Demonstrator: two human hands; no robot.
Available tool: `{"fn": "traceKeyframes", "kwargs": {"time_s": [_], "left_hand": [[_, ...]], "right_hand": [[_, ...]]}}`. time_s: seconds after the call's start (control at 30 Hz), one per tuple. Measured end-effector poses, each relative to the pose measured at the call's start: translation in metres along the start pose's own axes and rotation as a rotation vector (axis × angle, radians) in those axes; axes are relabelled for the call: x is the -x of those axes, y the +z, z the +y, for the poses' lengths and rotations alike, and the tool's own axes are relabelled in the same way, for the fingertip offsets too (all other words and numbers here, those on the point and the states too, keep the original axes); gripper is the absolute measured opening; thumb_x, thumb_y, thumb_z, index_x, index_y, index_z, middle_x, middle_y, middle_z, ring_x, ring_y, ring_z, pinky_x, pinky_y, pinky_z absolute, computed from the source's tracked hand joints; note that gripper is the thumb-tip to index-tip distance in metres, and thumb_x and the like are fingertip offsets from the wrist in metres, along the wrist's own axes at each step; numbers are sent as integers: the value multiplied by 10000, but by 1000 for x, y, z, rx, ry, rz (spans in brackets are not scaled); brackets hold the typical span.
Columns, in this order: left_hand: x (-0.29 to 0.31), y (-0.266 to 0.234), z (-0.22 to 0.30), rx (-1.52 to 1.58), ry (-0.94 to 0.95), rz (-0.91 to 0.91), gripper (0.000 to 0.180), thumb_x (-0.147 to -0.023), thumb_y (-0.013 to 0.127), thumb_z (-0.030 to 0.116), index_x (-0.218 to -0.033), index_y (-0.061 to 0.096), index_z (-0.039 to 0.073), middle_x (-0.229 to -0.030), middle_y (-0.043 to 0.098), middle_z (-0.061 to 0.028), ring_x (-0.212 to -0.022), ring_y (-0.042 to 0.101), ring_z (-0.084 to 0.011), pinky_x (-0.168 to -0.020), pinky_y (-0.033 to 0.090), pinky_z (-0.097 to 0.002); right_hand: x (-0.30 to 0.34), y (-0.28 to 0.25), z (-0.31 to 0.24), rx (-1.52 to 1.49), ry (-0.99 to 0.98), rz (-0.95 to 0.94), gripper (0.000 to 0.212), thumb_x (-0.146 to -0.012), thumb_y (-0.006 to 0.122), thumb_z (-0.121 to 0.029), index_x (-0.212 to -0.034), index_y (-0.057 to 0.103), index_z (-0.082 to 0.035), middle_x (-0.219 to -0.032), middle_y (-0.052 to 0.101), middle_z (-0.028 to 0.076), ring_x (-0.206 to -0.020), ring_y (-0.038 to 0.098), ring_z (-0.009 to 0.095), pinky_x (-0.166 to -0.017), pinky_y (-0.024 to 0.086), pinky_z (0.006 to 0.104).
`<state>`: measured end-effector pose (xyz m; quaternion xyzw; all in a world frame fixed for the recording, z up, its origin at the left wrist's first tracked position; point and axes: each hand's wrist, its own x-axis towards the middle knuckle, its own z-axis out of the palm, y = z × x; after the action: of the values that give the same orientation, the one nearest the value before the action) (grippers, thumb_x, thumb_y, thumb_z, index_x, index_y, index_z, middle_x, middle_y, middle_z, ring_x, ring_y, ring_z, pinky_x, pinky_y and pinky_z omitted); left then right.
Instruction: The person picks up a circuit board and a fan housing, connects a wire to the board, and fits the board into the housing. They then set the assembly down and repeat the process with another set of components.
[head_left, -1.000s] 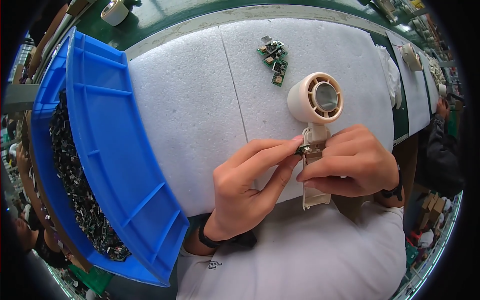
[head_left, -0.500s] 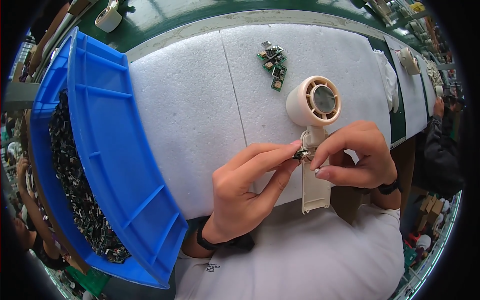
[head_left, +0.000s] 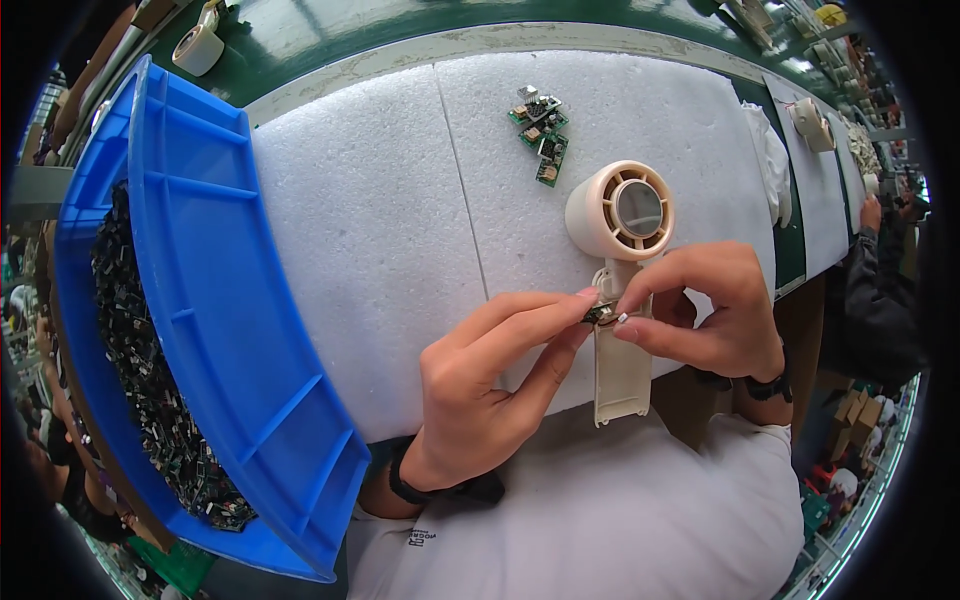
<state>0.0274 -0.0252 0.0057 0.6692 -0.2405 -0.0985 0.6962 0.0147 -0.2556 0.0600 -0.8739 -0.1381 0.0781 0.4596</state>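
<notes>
A cream handheld fan (head_left: 597,222) lies on the foam sheet, its round head away from me and its opened, shell-like handle (head_left: 622,385) pointing toward my body. Over the upper handle, my left hand (head_left: 485,375) pinches a small green circuit board (head_left: 597,314) between thumb and fingertips. My right hand (head_left: 715,310) is closed in a pinch on a tiny white plug connector (head_left: 623,318), just right of the board. Whether plug and board touch is too small to tell. The fingers partly cover the handle's upper end.
A blue bin (head_left: 215,270) filled with many small circuit boards (head_left: 150,380) stands at the left. Several loose boards (head_left: 540,132) lie on the white foam sheet (head_left: 360,200) beyond the fan. Other fan units (head_left: 198,50) sit on the green surface at far left and further right.
My right hand has brought the white plug up and left, closer to the circuit board. The left hand keeps its pinch on the board. The whole view has shifted slightly.
</notes>
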Motion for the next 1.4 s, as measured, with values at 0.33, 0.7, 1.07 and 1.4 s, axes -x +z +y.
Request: {"fn": "traceKeyframes", "kwargs": {"time_s": [0.33,0.7,1.07,1.4], "left_hand": [[0,2,0,15,2,35,366,-836,666,-189,-1168,708,-42,-1103,712,-187,-981,719,-221,-845,599,-291],[0,4,-2,-71,77,70,346,-819,713,-137,-1121,750,29,-1064,743,-134,-917,740,-223,-780,599,-293],[6,3,-6,-20,120,76,354,-852,703,-89,-1176,724,52,-1109,717,-127,-925,727,-273,-781,607,-322],[11,1,-6,75,58,71,354,-893,685,-49,-1232,695,54,-1116,706,-128,-955,717,-280,-808,594,-332]], "right_hand": [[3,7,2,185,-134,117,255,-715,865,-14,-944,785,-92,-815,623,21,-701,608,123,-560,458,250],[-3,4,-13,348,-135,68,216,-716,863,-60,-906,766,-92,-799,619,35,-699,628,197,-590,506,306],[1,11,-11,232,-71,129,201,-746,837,-15,-931,786,-73,-830,669,41,-677,653,162,-579,522,297],[-4,26,-27,199,-15,252,173,-748,799,9,-903,777,-65,-825,667,43,-626,615,137,-541,484,266]]}}
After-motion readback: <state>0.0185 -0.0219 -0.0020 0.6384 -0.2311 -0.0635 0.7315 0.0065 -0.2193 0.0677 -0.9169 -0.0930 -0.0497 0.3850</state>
